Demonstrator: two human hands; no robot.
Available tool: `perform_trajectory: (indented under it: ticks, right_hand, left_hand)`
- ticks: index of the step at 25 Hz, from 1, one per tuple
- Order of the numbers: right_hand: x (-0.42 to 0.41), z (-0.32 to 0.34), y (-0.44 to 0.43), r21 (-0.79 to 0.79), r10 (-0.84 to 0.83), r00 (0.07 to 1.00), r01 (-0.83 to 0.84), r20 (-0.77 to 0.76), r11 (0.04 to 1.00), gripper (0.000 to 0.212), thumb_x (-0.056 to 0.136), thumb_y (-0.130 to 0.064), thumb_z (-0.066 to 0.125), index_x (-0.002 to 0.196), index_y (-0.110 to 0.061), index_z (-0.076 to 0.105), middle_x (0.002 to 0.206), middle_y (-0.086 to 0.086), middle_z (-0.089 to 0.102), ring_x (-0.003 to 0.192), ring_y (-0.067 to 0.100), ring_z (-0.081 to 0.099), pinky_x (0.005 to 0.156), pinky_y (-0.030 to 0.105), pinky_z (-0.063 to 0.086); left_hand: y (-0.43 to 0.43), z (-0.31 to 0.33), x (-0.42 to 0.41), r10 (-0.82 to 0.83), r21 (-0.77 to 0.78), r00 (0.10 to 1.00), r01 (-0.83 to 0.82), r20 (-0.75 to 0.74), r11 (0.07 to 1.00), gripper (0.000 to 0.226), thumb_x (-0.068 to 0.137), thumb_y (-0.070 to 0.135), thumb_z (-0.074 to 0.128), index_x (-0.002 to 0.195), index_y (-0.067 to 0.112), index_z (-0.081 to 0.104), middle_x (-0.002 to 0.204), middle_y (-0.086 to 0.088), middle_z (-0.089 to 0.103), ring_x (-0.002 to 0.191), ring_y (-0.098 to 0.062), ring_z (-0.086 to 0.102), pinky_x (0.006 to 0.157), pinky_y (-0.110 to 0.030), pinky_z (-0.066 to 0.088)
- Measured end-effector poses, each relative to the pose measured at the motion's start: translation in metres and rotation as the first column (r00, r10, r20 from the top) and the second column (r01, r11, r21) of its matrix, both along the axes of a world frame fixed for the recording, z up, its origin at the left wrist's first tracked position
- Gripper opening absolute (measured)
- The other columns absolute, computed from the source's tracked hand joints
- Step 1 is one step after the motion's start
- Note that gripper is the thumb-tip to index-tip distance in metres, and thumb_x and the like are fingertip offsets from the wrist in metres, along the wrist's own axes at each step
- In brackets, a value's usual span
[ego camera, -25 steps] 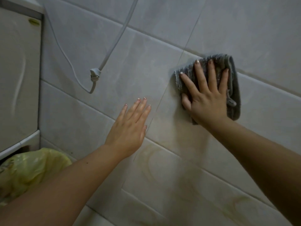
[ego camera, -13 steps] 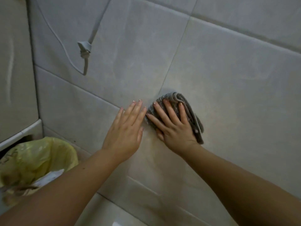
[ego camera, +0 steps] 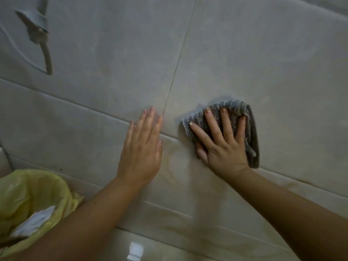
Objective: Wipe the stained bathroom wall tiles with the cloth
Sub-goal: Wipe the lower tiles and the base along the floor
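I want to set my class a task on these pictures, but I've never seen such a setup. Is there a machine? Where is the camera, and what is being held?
No machine here: these are a person's two bare hands. Every picture comes from one camera worn on the head, looking forward and down. The left hand lies flat on the wall tiles. The right hand presses a grey cloth against them, fingers spread. Brownish stains show below the hands. A cord hangs top left; a yellow-lined bin sits bottom left.

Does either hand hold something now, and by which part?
Right hand presses the cloth flat on the wall tile, fingers spread over its middle. Left hand holds nothing.
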State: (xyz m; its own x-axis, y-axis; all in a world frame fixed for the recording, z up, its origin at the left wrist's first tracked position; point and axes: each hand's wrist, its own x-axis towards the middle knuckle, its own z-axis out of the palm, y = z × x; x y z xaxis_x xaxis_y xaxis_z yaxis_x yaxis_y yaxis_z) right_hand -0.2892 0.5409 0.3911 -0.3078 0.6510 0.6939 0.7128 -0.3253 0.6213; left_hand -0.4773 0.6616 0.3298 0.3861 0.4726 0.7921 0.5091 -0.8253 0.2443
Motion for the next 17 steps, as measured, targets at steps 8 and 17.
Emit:
perform_trajectory:
  ticks: [8, 17]
  right_hand:
    - [-0.028, -0.062, 0.044, -0.131, 0.167, 0.983, -0.156, 0.074, 0.979, 0.06, 0.093, -0.038, 0.053, 0.149, -0.027, 0.036, 0.158, 0.005, 0.027, 0.147, 0.03, 0.019, 0.119, 0.055, 0.001]
    - [0.006, -0.099, 0.006, -0.31, 0.286, 0.952, -0.242, 0.105, 0.919, 0.066, 0.086, -0.032, 0.065, 0.147, -0.026, 0.041, 0.157, 0.006, 0.031, 0.146, 0.03, 0.024, 0.121, 0.052, 0.003]
  left_hand:
    - [-0.007, -0.052, 0.003, 0.106, -0.192, 0.966, -0.061, 0.234, 0.979, 0.059, 0.098, 0.01, 0.033, 0.155, 0.01, 0.019, 0.163, -0.013, 0.015, 0.152, -0.025, 0.009, 0.122, -0.052, 0.014]
    - [-0.076, -0.118, 0.027, 0.144, -0.487, 0.933, 0.038, 0.33, 0.873, 0.06, 0.101, 0.032, 0.029, 0.152, 0.035, -0.002, 0.162, 0.02, -0.011, 0.148, 0.0, -0.013, 0.123, -0.036, 0.001]
